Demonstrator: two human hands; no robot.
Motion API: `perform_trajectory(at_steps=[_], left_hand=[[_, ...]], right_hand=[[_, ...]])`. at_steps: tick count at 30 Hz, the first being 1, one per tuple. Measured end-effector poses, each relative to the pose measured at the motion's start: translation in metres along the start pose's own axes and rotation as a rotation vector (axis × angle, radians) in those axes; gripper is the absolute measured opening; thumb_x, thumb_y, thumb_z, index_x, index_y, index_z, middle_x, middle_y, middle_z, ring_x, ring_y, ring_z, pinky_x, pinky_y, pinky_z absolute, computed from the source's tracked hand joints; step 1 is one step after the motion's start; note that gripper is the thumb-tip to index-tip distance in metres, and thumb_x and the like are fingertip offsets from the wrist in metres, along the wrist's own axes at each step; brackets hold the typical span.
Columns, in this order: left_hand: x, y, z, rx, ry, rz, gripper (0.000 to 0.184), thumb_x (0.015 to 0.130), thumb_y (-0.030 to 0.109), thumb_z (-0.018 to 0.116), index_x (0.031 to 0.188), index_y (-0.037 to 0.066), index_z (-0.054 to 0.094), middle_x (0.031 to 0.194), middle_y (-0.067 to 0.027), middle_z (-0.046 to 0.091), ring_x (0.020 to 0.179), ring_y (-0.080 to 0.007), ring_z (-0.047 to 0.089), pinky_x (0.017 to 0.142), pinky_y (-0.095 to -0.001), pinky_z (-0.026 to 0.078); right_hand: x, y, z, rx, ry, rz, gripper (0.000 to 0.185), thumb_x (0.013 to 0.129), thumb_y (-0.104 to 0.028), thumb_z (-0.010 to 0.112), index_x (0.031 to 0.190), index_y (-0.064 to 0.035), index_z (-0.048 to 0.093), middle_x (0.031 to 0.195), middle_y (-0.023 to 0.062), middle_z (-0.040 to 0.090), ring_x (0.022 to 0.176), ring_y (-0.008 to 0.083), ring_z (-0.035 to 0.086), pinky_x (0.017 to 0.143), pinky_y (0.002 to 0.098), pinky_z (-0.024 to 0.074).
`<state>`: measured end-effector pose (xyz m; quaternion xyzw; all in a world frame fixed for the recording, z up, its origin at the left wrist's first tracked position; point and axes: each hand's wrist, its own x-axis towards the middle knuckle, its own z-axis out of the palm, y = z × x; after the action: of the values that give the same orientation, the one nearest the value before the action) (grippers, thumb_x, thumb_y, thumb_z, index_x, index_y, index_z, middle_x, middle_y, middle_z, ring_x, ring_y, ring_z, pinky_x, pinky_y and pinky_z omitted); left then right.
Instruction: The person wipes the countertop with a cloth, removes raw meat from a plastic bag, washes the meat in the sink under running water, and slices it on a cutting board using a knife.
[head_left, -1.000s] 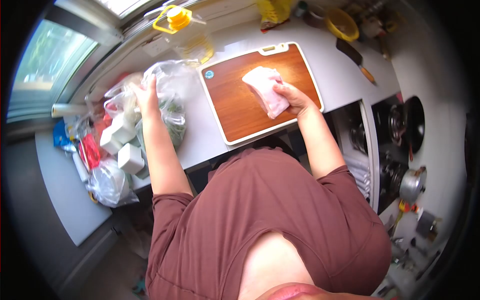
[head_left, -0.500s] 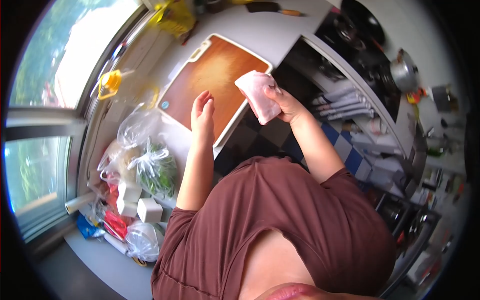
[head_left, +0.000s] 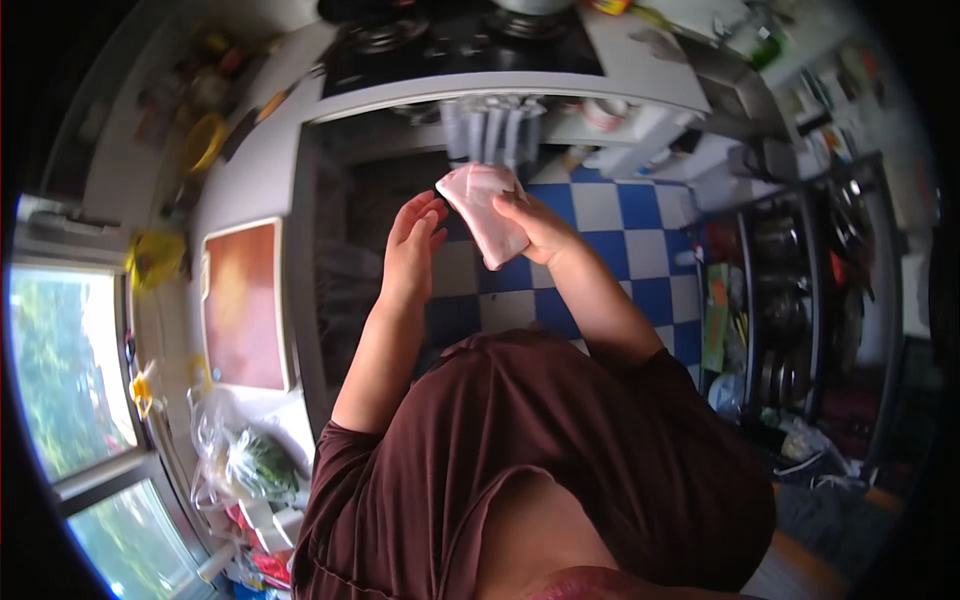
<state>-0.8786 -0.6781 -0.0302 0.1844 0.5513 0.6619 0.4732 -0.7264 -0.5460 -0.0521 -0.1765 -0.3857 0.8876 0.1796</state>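
Note:
A folded pink cloth [head_left: 485, 212] is in my right hand [head_left: 535, 230], with the thumb on top and the fingers hidden beneath. My left hand [head_left: 410, 245] is held up just left of the cloth, fingers slightly curled and apart, holding nothing. Its fingertips come close to the cloth's left edge; whether they touch it I cannot tell. Both hands are in the air above the blue and white checked floor [head_left: 600, 250], in front of my body.
A black stove [head_left: 465, 50] is set in the counter ahead. On the left counter lie a brown cutting board [head_left: 245, 305], a knife [head_left: 255, 120] and a bag of greens [head_left: 262, 465]. A dark rack [head_left: 765, 300] with pots stands at right.
My view and body have turned right, away from the cutting board and toward the stove. My left hand has come nearer the cloth, which stays in my right hand.

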Motion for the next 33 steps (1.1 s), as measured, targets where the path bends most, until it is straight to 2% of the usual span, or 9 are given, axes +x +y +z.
perform_trajectory(at_steps=[4, 8, 11, 16, 20, 23, 27, 31, 33], left_hand=[[0.023, -0.036, 0.121, -0.052, -0.124, -0.054, 0.042, 0.097, 0.027, 0.047, 0.134, 0.009, 0.044, 0.124, -0.0062, 0.057, 0.118, -0.0179, 0.05, 0.099, -0.0396, 0.036], [0.046, -0.067, 0.213, -0.023, -0.276, -0.14, 0.048, 0.097, 0.032, 0.049, 0.137, 0.007, 0.04, 0.13, -0.0086, 0.052, 0.124, -0.0205, 0.046, 0.099, -0.0405, 0.037], [0.065, -0.085, 0.275, 0.046, -0.362, -0.201, 0.043, 0.097, 0.03, 0.046, 0.134, 0.01, 0.042, 0.124, -0.0051, 0.055, 0.118, -0.0176, 0.05, 0.098, -0.0401, 0.038], [0.119, -0.12, 0.363, 0.047, -0.515, -0.276, 0.049, 0.095, 0.029, 0.053, 0.137, 0.007, 0.041, 0.131, -0.0099, 0.05, 0.121, -0.0212, 0.047, 0.098, -0.0391, 0.039], [0.173, -0.135, 0.438, 0.113, -0.587, -0.287, 0.05, 0.094, 0.027, 0.052, 0.138, 0.004, 0.04, 0.136, -0.0157, 0.045, 0.126, -0.025, 0.044, 0.1, -0.0391, 0.038], [0.231, -0.146, 0.497, 0.208, -0.63, -0.273, 0.048, 0.095, 0.025, 0.051, 0.138, 0.005, 0.04, 0.132, -0.0104, 0.049, 0.122, -0.021, 0.047, 0.099, -0.0384, 0.039], [0.305, -0.14, 0.579, 0.437, -0.737, -0.128, 0.042, 0.095, 0.022, 0.051, 0.132, 0.004, 0.048, 0.127, -0.0085, 0.053, 0.118, -0.0174, 0.049, 0.096, -0.0344, 0.041], [0.391, -0.143, 0.658, 0.675, -0.821, 0.109, 0.043, 0.092, 0.022, 0.054, 0.13, 0.001, 0.052, 0.118, -0.01, 0.058, 0.111, -0.017, 0.053, 0.094, -0.0293, 0.041], [0.442, -0.159, 0.694, 0.872, -0.783, 0.447, 0.044, 0.088, 0.023, 0.058, 0.126, 0.001, 0.055, 0.119, -0.0172, 0.06, 0.115, -0.0252, 0.054, 0.099, -0.0323, 0.039]], right_hand=[[-0.069, -0.055, -0.071, 0.021, 0.161, -0.148, 0.06, 0.089, -0.027, 0.067, 0.138, -0.0131, 0.036, 0.124, 0.0057, 0.051, 0.112, 0.0165, 0.053, 0.089, 0.0359, 0.0503], [-0.12, -0.094, -0.136, 0.01, 0.274, -0.32, 0.059, 0.09, -0.025, 0.065, 0.139, -0.0142, 0.035, 0.13, 0.0062, 0.046, 0.121, 0.0183, 0.046, 0.095, 0.0377, 0.0451], [-0.145, -0.117, -0.18, 0.05, 0.415, -0.38, 0.058, 0.09, -0.025, 0.064, 0.139, -0.0131, 0.034, 0.13, 0.0062, 0.045, 0.121, 0.018, 0.045, 0.096, 0.0362, 0.0436], [-0.167, -0.161, -0.257, 0.018, 0.486, -0.576, 0.054, 0.093, -0.027, 0.06, 0.136, -0.0097, 0.033, 0.128, 0.0089, 0.044, 0.117, 0.0178, 0.047, 0.096, 0.0353, 0.0432], [-0.172, -0.215, -0.318, 0.034, 0.543, -0.668, 0.054, 0.093, -0.026, 0.059, 0.137, -0.0108, 0.032, 0.126, 0.0088, 0.045, 0.112, 0.0179, 0.05, 0.09, 0.0348, 0.0484], [-0.169, -0.257, -0.377, 0.121, 0.653, -0.624, 0.056, 0.092, -0.029, 0.061, 0.138, -0.0135, 0.032, 0.124, 0.0082, 0.047, 0.111, 0.0187, 0.052, 0.088, 0.0356, 0.0499], [-0.161, -0.308, -0.447, 0.219, 0.77, -0.598, 0.067, 0.087, -0.038, 0.067, 0.14, -0.0151, 0.032, 0.124, 0.0074, 0.05, 0.111, 0.018, 0.053, 0.089, 0.0333, 0.0494], [-0.148, -0.357, -0.507, 0.247, 0.802, -0.659, 0.061, 0.09, -0.036, 0.065, 0.138, -0.0113, 0.036, 0.124, 0.0068, 0.053, 0.11, 0.0171, 0.055, 0.089, 0.0302, 0.0492], [-0.14, -0.378, -0.538, 0.263, 0.813, -0.653, 0.059, 0.091, -0.034, 0.064, 0.138, -0.011, 0.036, 0.125, 0.007, 0.053, 0.111, 0.0174, 0.055, 0.09, 0.0303, 0.0493]])
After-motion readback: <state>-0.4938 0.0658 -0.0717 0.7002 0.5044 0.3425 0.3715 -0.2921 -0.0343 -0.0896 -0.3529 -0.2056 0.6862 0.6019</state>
